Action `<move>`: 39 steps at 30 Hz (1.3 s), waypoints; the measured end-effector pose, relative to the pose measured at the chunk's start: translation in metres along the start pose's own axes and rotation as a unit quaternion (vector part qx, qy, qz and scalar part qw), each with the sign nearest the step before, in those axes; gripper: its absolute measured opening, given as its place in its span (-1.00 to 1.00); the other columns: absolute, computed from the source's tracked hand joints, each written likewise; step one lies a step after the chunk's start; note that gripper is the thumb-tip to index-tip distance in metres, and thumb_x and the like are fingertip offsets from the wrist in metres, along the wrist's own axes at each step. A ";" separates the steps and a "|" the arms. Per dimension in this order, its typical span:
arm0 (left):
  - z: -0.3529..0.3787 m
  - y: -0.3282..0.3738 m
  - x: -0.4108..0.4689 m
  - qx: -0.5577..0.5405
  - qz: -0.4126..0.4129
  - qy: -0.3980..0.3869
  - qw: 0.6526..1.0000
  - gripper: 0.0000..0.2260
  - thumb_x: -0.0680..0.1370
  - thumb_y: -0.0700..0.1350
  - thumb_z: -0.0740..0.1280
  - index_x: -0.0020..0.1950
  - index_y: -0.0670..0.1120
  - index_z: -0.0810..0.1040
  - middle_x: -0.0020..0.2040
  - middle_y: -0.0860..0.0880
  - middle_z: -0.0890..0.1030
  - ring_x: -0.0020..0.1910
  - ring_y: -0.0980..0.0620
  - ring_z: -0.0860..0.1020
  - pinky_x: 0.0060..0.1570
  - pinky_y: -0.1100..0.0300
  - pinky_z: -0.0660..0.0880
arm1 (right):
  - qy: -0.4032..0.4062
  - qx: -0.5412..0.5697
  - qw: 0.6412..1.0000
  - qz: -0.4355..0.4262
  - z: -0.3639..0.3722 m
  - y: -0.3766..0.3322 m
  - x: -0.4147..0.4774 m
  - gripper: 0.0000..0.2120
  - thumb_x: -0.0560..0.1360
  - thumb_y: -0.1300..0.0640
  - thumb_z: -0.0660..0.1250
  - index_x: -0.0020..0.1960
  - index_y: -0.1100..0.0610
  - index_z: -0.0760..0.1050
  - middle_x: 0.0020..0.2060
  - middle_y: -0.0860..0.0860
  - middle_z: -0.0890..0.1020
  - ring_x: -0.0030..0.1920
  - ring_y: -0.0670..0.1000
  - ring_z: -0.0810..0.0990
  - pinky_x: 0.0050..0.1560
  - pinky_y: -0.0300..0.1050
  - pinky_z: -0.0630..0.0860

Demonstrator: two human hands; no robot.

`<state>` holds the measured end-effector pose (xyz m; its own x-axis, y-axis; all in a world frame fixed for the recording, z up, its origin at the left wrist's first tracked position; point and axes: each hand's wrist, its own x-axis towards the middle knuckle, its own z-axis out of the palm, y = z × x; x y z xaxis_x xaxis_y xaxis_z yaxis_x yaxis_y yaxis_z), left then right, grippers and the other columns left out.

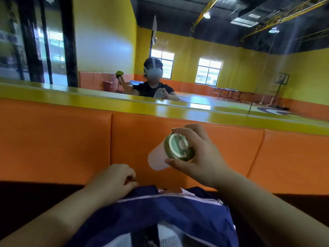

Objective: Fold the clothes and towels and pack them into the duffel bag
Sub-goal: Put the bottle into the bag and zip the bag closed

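A dark blue duffel bag [160, 213] with a pale zipper line lies at the bottom centre, its far end toward the orange wall. My left hand [114, 179] rests at the bag's far left corner with fingers curled on the edge or zipper. Above the bag, my right hand [199, 157] holds a pale pink bottle [156, 159] with a green and white lid, tilted with the lid toward me. Something pale shows inside the bag's opening near the bottom edge; what it is cannot be told.
An orange padded wall [53, 139] with a yellow-green ledge [89, 97] stands right behind the bag. Above the ledge a mirror [195, 59] reflects a person and a yellow hall with windows and tables. The dark surface [26, 202] under the bag extends left and right.
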<state>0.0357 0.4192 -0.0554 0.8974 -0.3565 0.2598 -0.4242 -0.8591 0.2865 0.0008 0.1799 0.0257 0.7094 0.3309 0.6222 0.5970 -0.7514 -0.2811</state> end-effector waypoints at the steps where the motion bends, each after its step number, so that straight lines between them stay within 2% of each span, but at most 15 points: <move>1: 0.004 0.003 -0.007 0.002 -0.005 -0.010 1.000 -0.85 0.51 0.14 0.29 -0.10 0.11 0.56 -0.10 0.15 0.52 -0.11 0.14 0.49 -0.06 0.10 0.50 | -0.004 0.006 1.000 0.002 0.005 0.000 -0.008 -0.35 0.31 -0.14 0.48 0.35 -0.09 0.35 0.19 -0.13 0.35 0.16 -0.09 0.41 0.12 -0.08 0.50; 6: 0.025 0.009 -0.037 0.008 -0.008 -0.027 1.000 -0.79 0.52 0.19 0.23 -0.07 0.11 0.57 -0.08 0.15 0.51 -0.10 0.15 0.48 -0.09 0.16 0.47 | -0.024 0.036 0.999 0.012 0.025 0.002 -0.042 -0.35 0.29 -0.11 0.52 0.32 -0.09 0.39 0.16 -0.12 0.36 0.12 -0.11 0.43 0.07 -0.13 0.52; 8: 0.035 0.008 -0.048 0.028 0.010 -0.027 0.999 -0.76 0.53 0.21 0.20 -0.01 0.11 0.54 0.01 0.14 0.52 0.04 0.11 0.49 -0.03 0.15 0.43 | -0.044 0.047 0.998 0.015 0.030 0.002 -0.054 -0.34 0.28 -0.09 0.52 0.32 -0.09 0.37 0.16 -0.12 0.35 0.11 -0.14 0.41 0.04 -0.14 0.54; 10: 0.041 0.004 -0.055 0.046 0.024 -0.031 0.998 -0.78 0.55 0.15 0.21 0.09 0.11 0.52 0.13 0.12 0.51 0.24 0.08 0.42 0.02 0.13 0.38 | -0.052 0.068 0.996 0.010 0.033 0.001 -0.065 -0.35 0.28 -0.11 0.49 0.32 -0.08 0.37 0.16 -0.14 0.34 0.12 -0.17 0.41 0.03 -0.16 0.54; 13: 0.045 -0.008 -0.063 0.021 0.017 -0.032 0.999 -0.78 0.53 0.06 0.27 0.16 0.09 0.49 0.26 0.12 0.45 0.34 0.10 0.34 0.13 0.10 0.40 | -0.054 0.107 0.993 0.003 0.040 0.000 -0.077 -0.36 0.28 -0.16 0.46 0.30 -0.05 0.38 0.16 -0.16 0.34 0.16 -0.18 0.40 0.03 -0.25 0.50; 15: 0.042 -0.013 -0.065 -0.005 0.018 -0.009 1.000 -0.84 0.51 -0.03 0.29 0.09 0.09 0.46 0.23 0.15 0.44 0.29 0.10 0.36 0.16 0.10 0.41 | -0.045 0.128 0.991 -0.014 0.045 0.001 -0.082 -0.39 0.30 -0.12 0.49 0.28 -0.04 0.38 0.17 -0.14 0.36 0.18 -0.16 0.40 0.06 -0.33 0.43; 18: 0.028 -0.020 -0.068 -0.023 0.017 0.020 0.999 -0.81 0.53 -0.17 0.27 -0.11 0.12 0.33 -0.09 0.29 0.35 -0.06 0.25 0.37 -0.13 0.35 0.33 | -0.023 0.151 0.988 -0.032 0.047 0.003 -0.086 -0.41 0.31 -0.06 0.52 0.27 -0.03 0.39 0.20 -0.08 0.40 0.23 -0.09 0.41 0.12 -0.30 0.40; 19: 0.023 -0.022 -0.068 -0.017 0.021 0.022 0.999 -0.77 0.53 -0.18 0.27 -0.17 0.12 0.30 -0.15 0.28 0.32 -0.14 0.25 0.36 -0.22 0.35 0.30 | -0.018 0.160 0.986 -0.034 0.046 0.004 -0.086 -0.41 0.32 -0.06 0.53 0.27 -0.02 0.39 0.20 -0.07 0.40 0.24 -0.06 0.42 0.12 -0.25 0.43; 22: 0.006 -0.036 -0.067 0.019 0.032 0.004 0.999 -0.79 0.50 -0.19 0.22 -0.25 0.08 0.30 -0.16 0.17 0.35 -0.20 0.18 0.36 -0.28 0.27 0.31 | -0.020 0.193 0.980 -0.037 0.041 0.000 -0.084 -0.41 0.34 -0.11 0.49 0.29 -0.02 0.39 0.21 -0.09 0.41 0.26 0.00 0.43 0.14 -0.18 0.45; 24: -0.006 -0.045 -0.067 0.036 0.012 -0.020 0.999 -0.90 0.49 -0.12 0.19 -0.17 0.07 0.44 -0.02 0.17 0.46 -0.13 0.12 0.45 -0.24 0.21 0.37 | -0.029 0.196 0.979 -0.048 0.039 -0.004 -0.080 -0.40 0.35 -0.14 0.47 0.31 0.00 0.39 0.21 -0.11 0.42 0.25 -0.02 0.43 0.15 -0.23 0.43; 26: -0.013 -0.051 -0.065 0.110 0.010 -0.036 0.993 -0.78 0.53 -0.10 0.22 0.06 0.16 0.55 0.16 0.18 0.51 0.05 0.10 0.51 -0.12 0.18 0.44 | -0.055 0.179 0.980 -0.064 0.039 -0.007 -0.074 -0.39 0.36 -0.14 0.46 0.33 0.02 0.39 0.22 -0.15 0.40 0.25 -0.05 0.43 0.15 -0.28 0.42; 27: -0.015 -0.053 -0.064 0.145 0.004 -0.046 0.988 -0.73 0.56 -0.08 0.21 0.18 0.21 0.52 0.20 0.18 0.51 0.13 0.09 0.50 -0.08 0.17 0.45 | -0.070 0.166 0.981 -0.073 0.041 -0.008 -0.072 -0.39 0.36 -0.14 0.46 0.33 0.03 0.39 0.23 -0.15 0.39 0.26 -0.07 0.42 0.15 -0.27 0.42; 30: -0.020 -0.053 -0.064 0.165 -0.045 -0.083 0.982 -0.53 0.51 0.08 0.23 0.39 0.35 0.22 0.19 0.14 0.48 0.16 0.04 0.48 -0.13 0.16 0.40 | -0.104 0.106 0.983 -0.107 0.049 -0.013 -0.061 -0.38 0.37 -0.14 0.45 0.35 0.05 0.38 0.27 -0.11 0.38 0.28 -0.12 0.40 0.16 -0.26 0.43; 33: -0.024 -0.053 -0.068 0.152 -0.078 -0.117 0.978 -0.25 0.37 0.19 0.36 0.43 0.39 0.00 0.09 0.11 0.45 0.07 0.02 0.49 -0.14 0.15 0.44 | -0.102 0.013 0.981 -0.163 0.062 -0.021 -0.046 -0.39 0.37 -0.14 0.44 0.33 0.03 0.37 0.28 -0.02 0.43 0.26 0.00 0.43 0.17 -0.11 0.46; 39: -0.035 -0.048 -0.059 0.118 -0.091 -0.113 0.982 -0.11 0.26 0.17 0.48 0.42 0.39 0.00 0.08 0.11 0.46 0.04 0.04 0.47 -0.20 0.16 0.38 | -0.151 -0.045 0.962 -0.221 0.100 -0.034 -0.018 -0.36 0.29 0.01 0.53 0.28 0.14 0.38 0.27 0.07 0.50 0.24 0.14 0.43 0.09 0.05 0.54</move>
<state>-0.0009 0.4943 -0.0518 0.9711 -0.2386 0.0052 -0.2382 -0.9679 0.0802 0.0051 0.2562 -0.0491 0.4786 0.7703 0.4213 0.8404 -0.5409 0.0342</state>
